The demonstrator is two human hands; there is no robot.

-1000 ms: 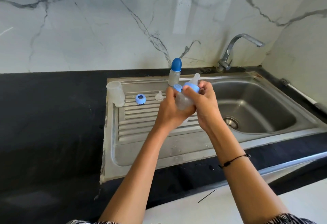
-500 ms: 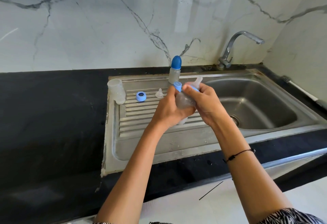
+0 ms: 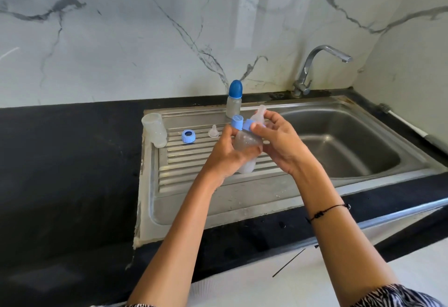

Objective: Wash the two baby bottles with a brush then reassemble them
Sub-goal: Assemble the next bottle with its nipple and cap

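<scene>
My left hand (image 3: 224, 155) grips the clear body of a baby bottle (image 3: 247, 145), tilted above the drainboard (image 3: 206, 200). My right hand (image 3: 281, 140) pinches its blue collar ring (image 3: 247, 126) between thumb and fingers, and the clear teat (image 3: 260, 110) sticks out past them. A second blue ring (image 3: 237, 121) shows just behind my left thumb; whether it is held I cannot tell. A second bottle with a dark blue cap (image 3: 234, 99) stands upright at the back of the drainboard. Loose on the ribs lie a blue ring (image 3: 188, 136) and a clear teat (image 3: 213, 132).
A clear plastic cup-shaped piece (image 3: 155, 130) stands at the drainboard's left corner. The steel basin (image 3: 344, 146) lies to the right under a chrome tap (image 3: 315, 69). A brush handle (image 3: 409, 128) rests on the black counter (image 3: 60, 161) at far right.
My right hand has shifted its grip on the collar ring, its fingers now spread further over the teat. The bottle stays in my left hand at the same spot.
</scene>
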